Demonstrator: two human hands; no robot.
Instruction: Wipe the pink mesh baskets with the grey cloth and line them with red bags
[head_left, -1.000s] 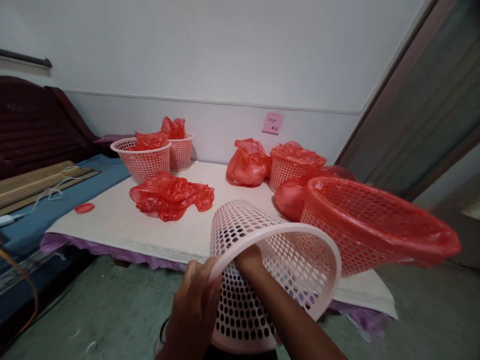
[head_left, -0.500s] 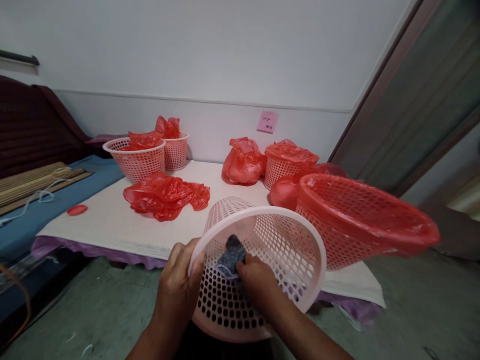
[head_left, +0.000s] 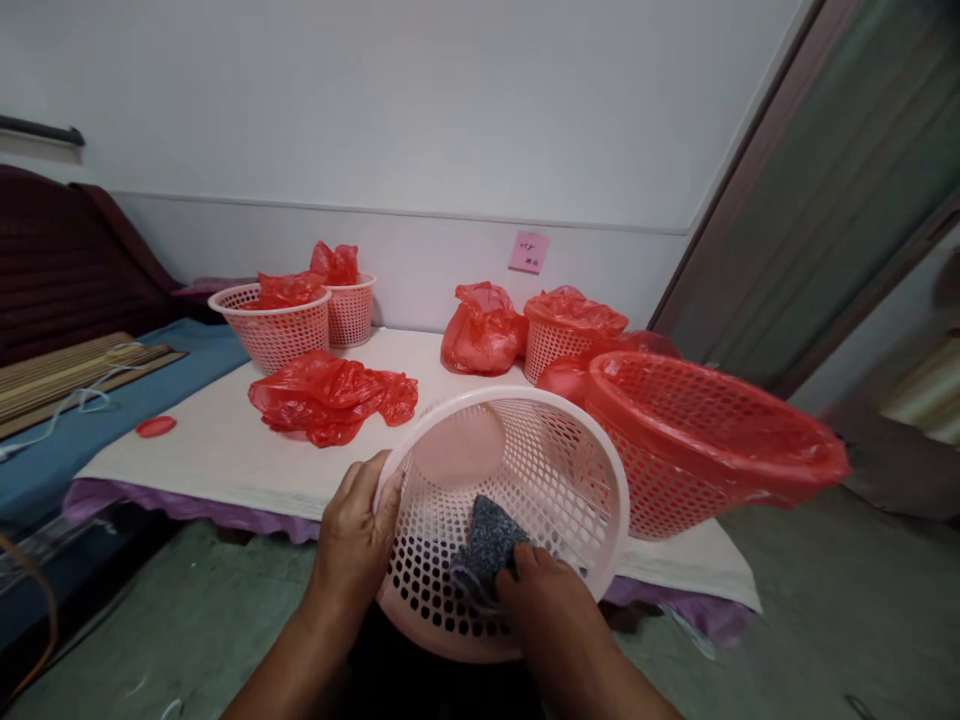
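A pale pink perforated basket (head_left: 459, 400) is tilted with its mouth toward me, at the near edge of the table. My left hand (head_left: 356, 530) is closed on its left rim, thumb inside. Inside the basket, my right hand (head_left: 544, 600) grips a dark grey-blue cloth (head_left: 491, 540) against the lower wall. Just right of it stands a larger basket (head_left: 667, 500) lined with a red plastic bag (head_left: 720, 415) folded over its rim.
Crumpled red bags (head_left: 330, 400) lie left of centre on the white-covered table (head_left: 202, 435). Behind them stand two bag-filled baskets (head_left: 281, 335). A bulging red bag (head_left: 484, 335) and another basket (head_left: 551, 345) are near the wall, below a pink note (head_left: 529, 252).
The pink basket has tipped so that its bottom now shows inside. My right hand and the cloth have moved slightly right and down, and more of the cloth shows.
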